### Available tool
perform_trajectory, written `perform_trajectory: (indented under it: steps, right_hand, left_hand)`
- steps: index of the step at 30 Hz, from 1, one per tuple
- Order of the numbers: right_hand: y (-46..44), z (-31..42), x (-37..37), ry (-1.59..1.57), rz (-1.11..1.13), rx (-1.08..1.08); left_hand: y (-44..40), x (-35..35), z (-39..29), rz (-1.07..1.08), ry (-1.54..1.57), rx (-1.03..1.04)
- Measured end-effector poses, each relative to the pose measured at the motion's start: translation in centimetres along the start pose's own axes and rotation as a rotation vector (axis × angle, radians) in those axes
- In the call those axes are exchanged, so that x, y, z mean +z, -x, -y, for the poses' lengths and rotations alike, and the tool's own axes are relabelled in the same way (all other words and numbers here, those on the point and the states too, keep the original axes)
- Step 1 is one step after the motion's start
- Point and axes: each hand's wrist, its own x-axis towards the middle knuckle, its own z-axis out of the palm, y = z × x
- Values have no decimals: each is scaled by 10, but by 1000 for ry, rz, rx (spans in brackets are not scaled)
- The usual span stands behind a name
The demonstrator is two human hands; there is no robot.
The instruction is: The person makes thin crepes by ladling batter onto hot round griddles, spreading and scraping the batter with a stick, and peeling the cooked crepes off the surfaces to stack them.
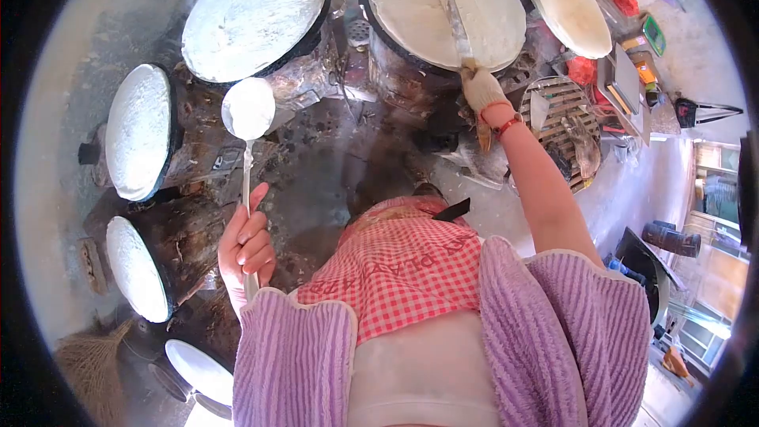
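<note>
My left hand (251,241) is wrapped round the handle of a ladle (249,109), whose bowl is coated with or full of white batter. On my right hand (484,93) is a pale work glove, with a red band at the wrist. It grips the near end of a long, thin, flat spatula (451,16), which lies across a round, pale flatbread (403,4) on a dark griddle. I cannot tell whether the blade is under or over the bread. Left of it, another griddle carries a wide white sheet of batter (253,16).
More round griddles with white sheets (139,133) curve down the left side on rough stoves. A finished-looking flatbread (568,9) lies at the upper right, near a slatted round rack (557,107) and stacked boxes. A straw broom (95,356) stands at the lower left.
</note>
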Motion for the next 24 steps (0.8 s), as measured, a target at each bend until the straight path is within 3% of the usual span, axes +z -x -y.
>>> perform_trajectory:
  steps: [2, 5, 12, 13, 16, 17, 21, 24]
  right_hand:
    - [6, -12, 9, -58, -36, -16]
    - [38, -12, 11, 39, 23, 133]
    - [19, 30, 15, 74, 23, -92]
    - [22, 18, 24, -39, -30, -137]
    - [47, 3, 29, 51, 59, 151]
    - [57, 4, 27, 39, 60, 149]
    - [87, -3, 24, -63, 91, 116]
    - [104, -16, 27, -394, 222, 121]
  left_hand:
    - [6, -4, -2, 3, -8, 9]
    - [12, -16, -9, 24, -29, -5]
    - [25, -23, -8, -3, 17, 26]
    - [25, -23, -10, 7, 23, 25]
    - [32, -29, -13, 15, 26, 16]
    - [33, -30, -14, 18, 12, 13]
    - [42, -37, -21, 96, 50, 22]
    - [53, -42, -21, 98, 32, 79]
